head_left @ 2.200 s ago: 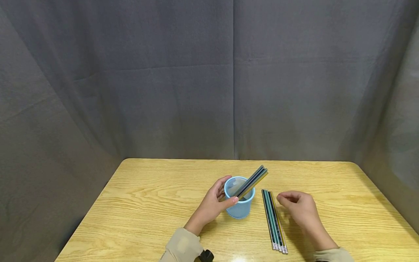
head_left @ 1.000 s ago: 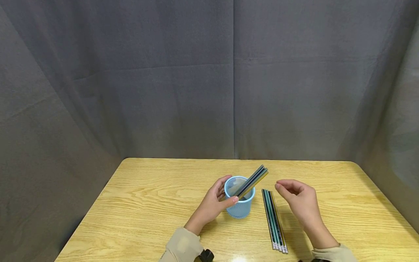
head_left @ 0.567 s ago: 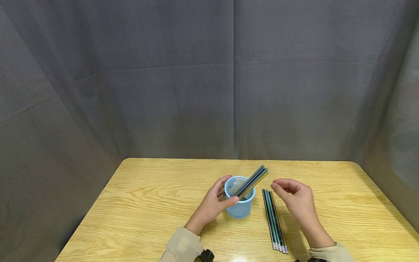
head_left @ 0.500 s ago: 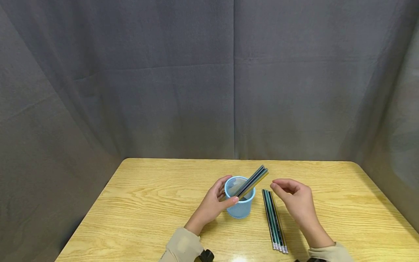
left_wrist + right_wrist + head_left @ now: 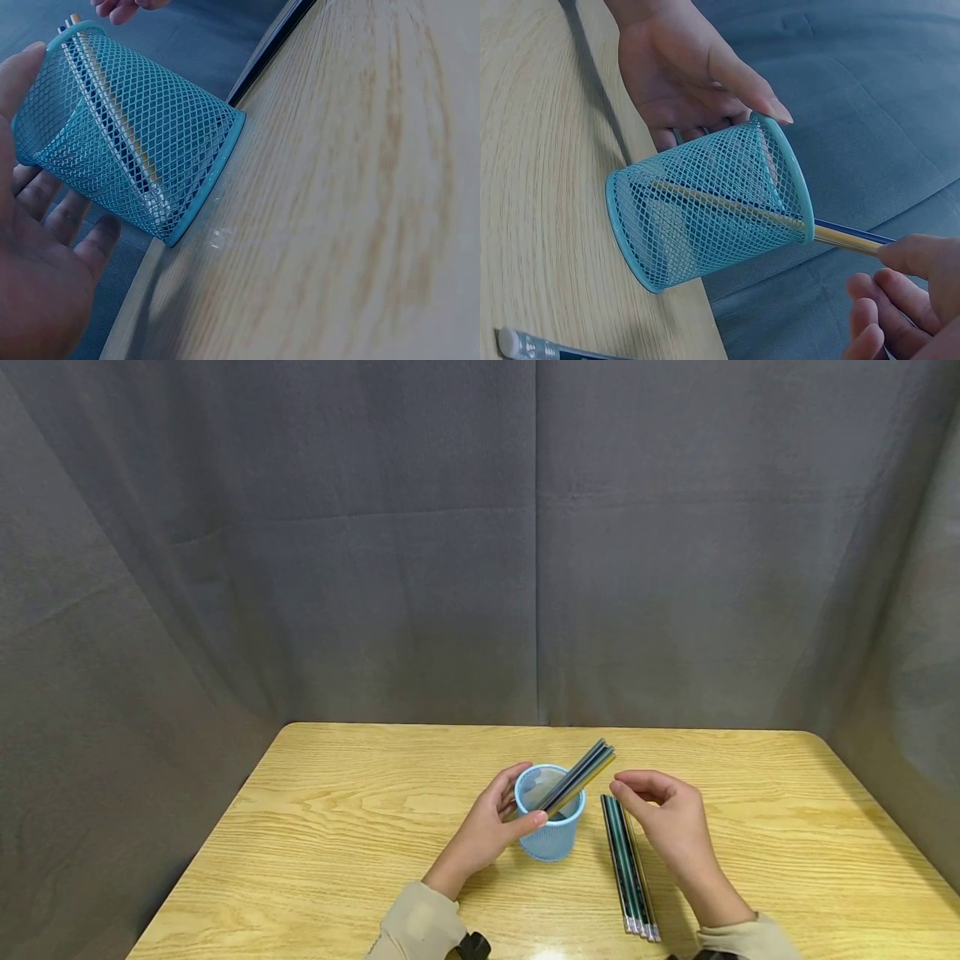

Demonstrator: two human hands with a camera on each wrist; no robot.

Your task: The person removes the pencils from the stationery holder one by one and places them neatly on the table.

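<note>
A light blue mesh pencil cup point(image 5: 547, 842) stands on the table, and several pencils point(image 5: 577, 777) lean out of it to the right, a yellow one among them. My left hand point(image 5: 486, 833) grips the cup from its left side, with the thumb on the near rim and the fingers behind. My right hand point(image 5: 667, 814) hovers just right of the leaning pencils' upper ends, fingers loosely curled, with nothing seen in them. Below it, several pencils point(image 5: 628, 868) lie side by side on the table, their eraser ends toward me.
The wooden table point(image 5: 360, 827) carries the cup and the row of pencils. Grey cloth point(image 5: 405, 568) hangs behind it and at both sides. A dark device point(image 5: 472, 945) sits at my left wrist.
My right hand has risen from beside the lying pencils and moved left toward the cup's leaning pencils. The left hand, cup and pencils have stayed in place.
</note>
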